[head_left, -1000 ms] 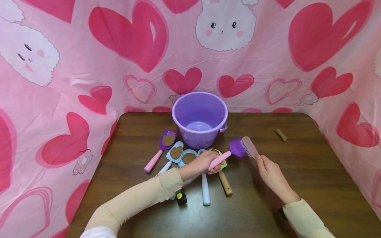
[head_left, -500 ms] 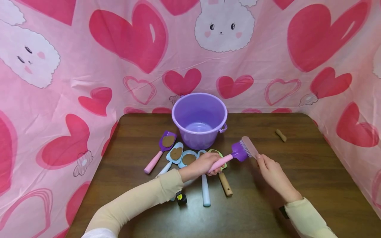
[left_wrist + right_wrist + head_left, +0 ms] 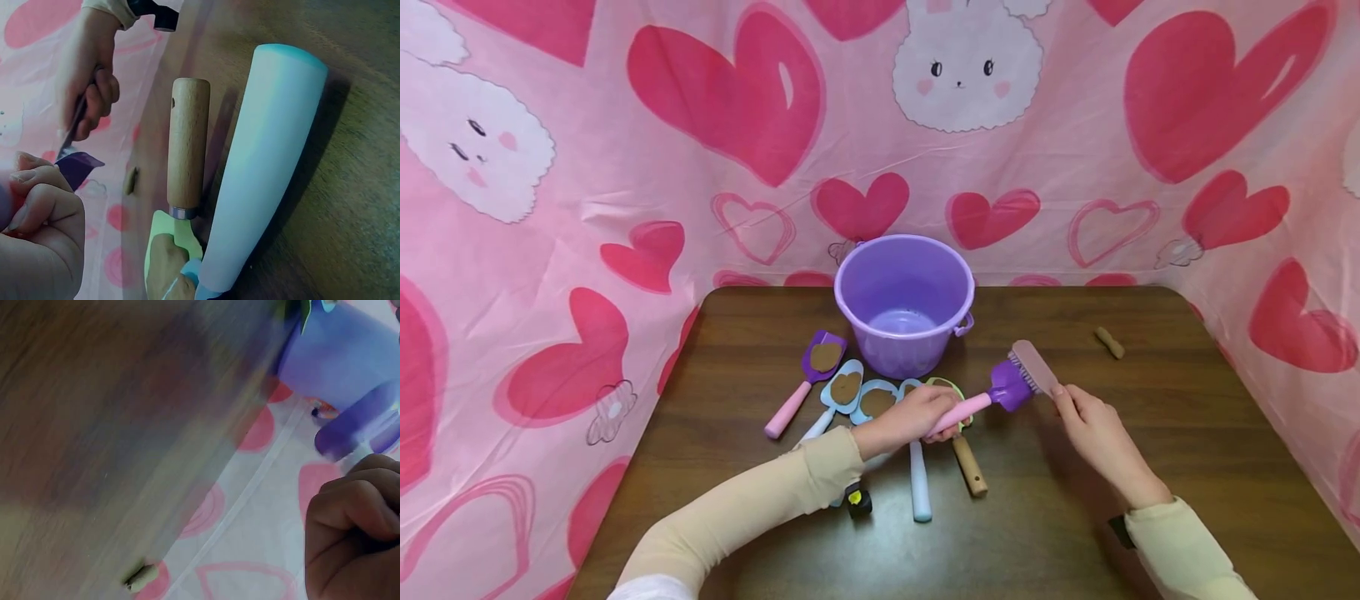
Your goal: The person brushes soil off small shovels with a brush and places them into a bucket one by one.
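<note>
My left hand (image 3: 921, 414) grips the pink handle of a small purple shovel (image 3: 1011, 385), held up over the table with its blade toward the right. My right hand (image 3: 1103, 437) holds a pink brush (image 3: 1033, 367) by its handle. Its pale bristles meet the blade's far end. In the left wrist view the left hand's (image 3: 47, 231) fingers curl round the handle, and part of the purple blade (image 3: 78, 169) shows beyond them. The right wrist view catches the right hand (image 3: 353, 531) with curled fingers beside the blurred purple blade (image 3: 356, 425); the brush handle is mostly hidden there.
A purple bucket (image 3: 902, 346) stands at the back. Before it lie several shovels bearing brown stuff: one purple with a pink handle (image 3: 787, 408), light blue ones (image 3: 920, 483), and a green one with a wooden handle (image 3: 970, 467). A brown lump (image 3: 1108, 342) lies back right.
The shovel and left hand have shifted slightly right. The brush has made small moves against the blade, staying in the right hand. The things on the table lie as before.
</note>
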{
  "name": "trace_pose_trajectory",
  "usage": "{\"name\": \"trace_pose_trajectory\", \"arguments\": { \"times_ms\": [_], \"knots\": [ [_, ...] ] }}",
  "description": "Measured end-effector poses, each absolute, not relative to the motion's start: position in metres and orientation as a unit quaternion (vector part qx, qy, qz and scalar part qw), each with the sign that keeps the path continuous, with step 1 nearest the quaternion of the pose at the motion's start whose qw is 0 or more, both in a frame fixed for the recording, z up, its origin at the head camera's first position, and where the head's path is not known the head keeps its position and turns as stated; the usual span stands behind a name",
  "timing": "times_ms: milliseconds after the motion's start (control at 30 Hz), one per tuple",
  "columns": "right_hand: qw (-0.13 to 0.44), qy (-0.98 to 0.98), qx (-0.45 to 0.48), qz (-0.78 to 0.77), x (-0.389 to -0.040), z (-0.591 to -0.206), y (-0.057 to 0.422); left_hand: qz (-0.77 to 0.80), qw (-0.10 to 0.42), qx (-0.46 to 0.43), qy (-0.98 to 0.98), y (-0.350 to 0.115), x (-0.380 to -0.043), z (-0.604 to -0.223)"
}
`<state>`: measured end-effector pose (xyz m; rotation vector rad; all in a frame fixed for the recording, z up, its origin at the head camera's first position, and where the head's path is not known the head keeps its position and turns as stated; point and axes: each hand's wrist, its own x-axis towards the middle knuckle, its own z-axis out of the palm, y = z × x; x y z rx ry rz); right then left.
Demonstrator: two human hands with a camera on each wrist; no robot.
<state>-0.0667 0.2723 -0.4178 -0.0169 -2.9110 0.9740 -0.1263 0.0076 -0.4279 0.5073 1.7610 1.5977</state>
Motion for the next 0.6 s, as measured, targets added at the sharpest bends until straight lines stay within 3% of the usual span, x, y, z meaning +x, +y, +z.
{"name": "trace_pose_trajectory", "arguments": {
  "times_ms": [133, 267, 467, 600],
  "knots": [
    [0.026, -0.954, -0.026, 0.297, -0.068, -0.412, 0.278, 0.614, 0.352, 0.2, 0.678, 0.006, -0.126, -0.426],
    [0.052, -0.955, -0.027, 0.292, -0.069, -0.411, 0.28, 0.608, 0.348, 0.199, 0.685, 0.004, -0.126, -0.426],
    [0.123, -0.942, -0.049, 0.309, -0.067, -0.411, 0.283, 0.577, 0.305, 0.22, 0.725, -0.002, -0.128, -0.421],
    [0.117, -0.941, -0.055, 0.313, -0.068, -0.41, 0.285, 0.561, 0.279, 0.257, 0.736, -0.008, -0.13, -0.411]
  ]
}}
